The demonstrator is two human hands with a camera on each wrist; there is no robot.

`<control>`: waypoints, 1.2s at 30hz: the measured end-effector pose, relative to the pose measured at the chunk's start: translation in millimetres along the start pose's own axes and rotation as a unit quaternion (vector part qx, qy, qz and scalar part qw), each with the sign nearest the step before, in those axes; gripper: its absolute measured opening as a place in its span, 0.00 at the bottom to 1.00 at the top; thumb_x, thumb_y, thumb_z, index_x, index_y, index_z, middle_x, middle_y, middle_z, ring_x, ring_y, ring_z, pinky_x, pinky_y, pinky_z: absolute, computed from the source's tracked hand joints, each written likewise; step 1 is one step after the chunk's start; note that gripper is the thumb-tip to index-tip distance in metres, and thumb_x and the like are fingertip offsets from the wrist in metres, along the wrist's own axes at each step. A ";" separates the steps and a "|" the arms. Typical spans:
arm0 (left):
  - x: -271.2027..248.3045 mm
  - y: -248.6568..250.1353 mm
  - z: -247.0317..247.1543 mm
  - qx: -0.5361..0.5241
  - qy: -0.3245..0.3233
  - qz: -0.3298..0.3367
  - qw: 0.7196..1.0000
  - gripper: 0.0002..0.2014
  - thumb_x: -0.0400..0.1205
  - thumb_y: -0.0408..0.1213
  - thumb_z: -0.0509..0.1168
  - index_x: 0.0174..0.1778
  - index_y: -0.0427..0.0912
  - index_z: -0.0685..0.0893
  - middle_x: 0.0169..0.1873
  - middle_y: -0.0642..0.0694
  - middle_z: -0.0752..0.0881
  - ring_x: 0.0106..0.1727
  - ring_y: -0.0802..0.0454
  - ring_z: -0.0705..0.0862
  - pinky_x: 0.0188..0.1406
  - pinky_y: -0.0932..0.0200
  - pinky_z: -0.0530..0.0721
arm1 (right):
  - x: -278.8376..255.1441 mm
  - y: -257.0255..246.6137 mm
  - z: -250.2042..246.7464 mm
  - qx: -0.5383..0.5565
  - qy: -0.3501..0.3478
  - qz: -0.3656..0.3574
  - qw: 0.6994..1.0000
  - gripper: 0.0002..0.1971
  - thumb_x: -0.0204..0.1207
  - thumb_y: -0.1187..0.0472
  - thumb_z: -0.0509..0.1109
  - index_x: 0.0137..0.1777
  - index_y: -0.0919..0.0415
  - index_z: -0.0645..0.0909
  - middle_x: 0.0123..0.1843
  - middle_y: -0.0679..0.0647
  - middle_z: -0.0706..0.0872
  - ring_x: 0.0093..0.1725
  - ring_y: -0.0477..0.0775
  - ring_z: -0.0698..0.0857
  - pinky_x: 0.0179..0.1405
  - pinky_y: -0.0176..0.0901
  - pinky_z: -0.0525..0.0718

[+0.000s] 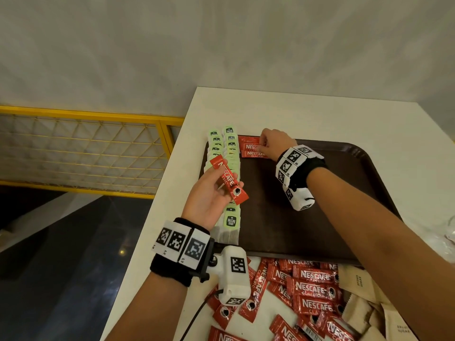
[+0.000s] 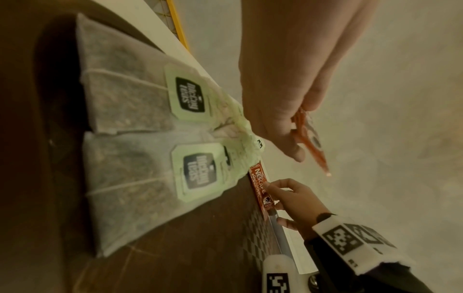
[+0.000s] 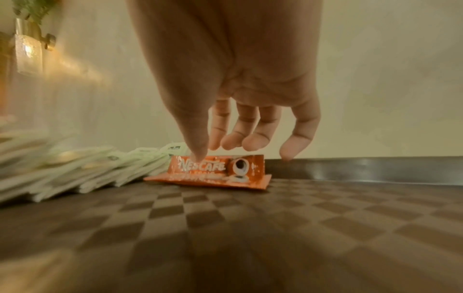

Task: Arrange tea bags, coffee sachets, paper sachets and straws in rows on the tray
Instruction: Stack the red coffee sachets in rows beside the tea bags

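A dark brown tray (image 1: 307, 193) (image 3: 250, 228) lies on a white table. Two rows of green-tagged tea bags (image 1: 231, 221) (image 2: 125, 103) (image 3: 75, 168) run along its left side. Beside them, at the far end, lie two red coffee sachets (image 1: 254, 153) (image 3: 215, 166) (image 2: 260, 184). The farther one leans up against the rim. My right hand (image 1: 270, 142) (image 3: 225, 89) (image 2: 295, 200) hovers over them. Its thumb tip touches the leaning sachet and its fingers hang relaxed behind. My left hand (image 1: 216, 190) (image 2: 283, 79) is raised over the tea bags and holds a few red coffee sachets (image 1: 227, 179) (image 2: 310, 146).
A heap of red coffee sachets (image 1: 312, 289) and brown paper sachets (image 1: 362, 308) lies on the table in front of the tray. The table's left edge (image 1: 170, 193) drops off beside a yellow railing (image 1: 98, 143). Bare tray floor spreads to the right of the sachets.
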State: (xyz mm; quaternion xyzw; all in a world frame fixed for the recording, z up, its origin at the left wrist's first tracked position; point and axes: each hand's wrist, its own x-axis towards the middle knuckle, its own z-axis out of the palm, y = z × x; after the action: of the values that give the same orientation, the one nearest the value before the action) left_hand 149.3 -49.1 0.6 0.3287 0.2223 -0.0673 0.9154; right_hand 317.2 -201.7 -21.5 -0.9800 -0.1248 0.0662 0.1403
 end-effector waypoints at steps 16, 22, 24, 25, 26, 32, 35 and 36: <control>-2.6 4.2 10.4 0.013 -0.002 0.055 0.998 0.15 0.83 0.35 0.63 0.65 0.36 0.79 0.48 0.44 0.87 0.46 0.54 0.87 0.41 0.63 0.88 | -59.5 -41.2 -60.4 0.269 -0.286 -0.171 0.904 0.03 0.74 0.65 0.72 0.45 0.57 0.85 0.42 0.55 0.86 0.43 0.51 0.83 0.52 0.43 0.82; -3.3 35.3 2.8 0.160 0.011 0.051 0.986 0.06 0.80 0.40 0.67 0.51 0.45 0.83 0.44 0.49 0.83 0.46 0.52 0.85 0.37 0.60 0.85 | -36.6 -16.4 -73.4 0.250 -0.144 -0.086 0.954 0.06 0.73 0.63 0.74 0.49 0.61 0.85 0.42 0.53 0.87 0.42 0.53 0.87 0.45 0.45 0.86; -0.2 58.2 -6.8 0.204 0.037 0.063 0.976 0.03 0.81 0.41 0.67 0.48 0.48 0.81 0.43 0.52 0.83 0.44 0.54 0.83 0.38 0.60 0.82 | -23.1 -3.8 -67.3 0.180 -0.106 -0.041 0.977 0.09 0.71 0.62 0.76 0.49 0.64 0.84 0.39 0.52 0.86 0.41 0.54 0.85 0.39 0.42 0.83; 1.9 69.4 -12.7 0.219 0.053 0.059 0.973 0.02 0.81 0.41 0.66 0.46 0.49 0.80 0.41 0.53 0.82 0.42 0.55 0.81 0.38 0.60 0.80 | -18.1 0.2 -62.2 0.133 -0.106 -0.025 0.985 0.10 0.71 0.62 0.76 0.50 0.65 0.85 0.38 0.50 0.85 0.40 0.50 0.83 0.35 0.37 0.79; 4.9 78.9 -19.0 0.229 0.071 0.049 0.970 0.03 0.81 0.42 0.66 0.45 0.49 0.80 0.40 0.54 0.81 0.41 0.56 0.80 0.38 0.60 0.79 | -13.5 3.1 -55.6 0.096 -0.115 -0.013 0.989 0.10 0.71 0.62 0.77 0.50 0.65 0.85 0.40 0.51 0.86 0.40 0.48 0.82 0.35 0.35 0.76; 25.7 86.5 -46.1 0.298 0.123 -0.050 0.945 0.02 0.82 0.38 0.66 0.48 0.48 0.80 0.42 0.52 0.78 0.44 0.54 0.77 0.40 0.57 0.78 | 4.4 7.1 -25.2 0.056 -0.122 0.028 0.991 0.10 0.69 0.64 0.78 0.49 0.65 0.87 0.48 0.57 0.88 0.46 0.50 0.81 0.37 0.35 0.78; 33.0 75.0 -49.0 0.341 0.108 -0.069 0.931 0.13 0.83 0.31 0.63 0.62 0.49 0.77 0.44 0.50 0.79 0.43 0.52 0.77 0.43 0.56 0.80 | 10.5 5.1 -15.7 0.027 -0.099 0.027 0.994 0.06 0.70 0.62 0.78 0.45 0.60 0.86 0.51 0.56 0.89 0.49 0.53 0.85 0.50 0.43 0.82; 34.1 72.0 -48.0 0.354 0.103 -0.073 0.927 0.15 0.83 0.30 0.63 0.63 0.50 0.76 0.44 0.50 0.79 0.43 0.52 0.78 0.43 0.56 0.80 | 11.1 4.1 -14.6 0.020 -0.093 0.026 0.995 0.05 0.70 0.61 0.77 0.44 0.59 0.84 0.51 0.56 0.89 0.49 0.53 0.85 0.51 0.44 0.83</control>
State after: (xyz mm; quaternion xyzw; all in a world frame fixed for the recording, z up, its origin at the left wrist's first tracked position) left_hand 181.7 37.9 -6.5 0.6191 0.3008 -0.1739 0.7043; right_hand 331.2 -206.3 -9.8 -0.9694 -0.1110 0.1635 0.1455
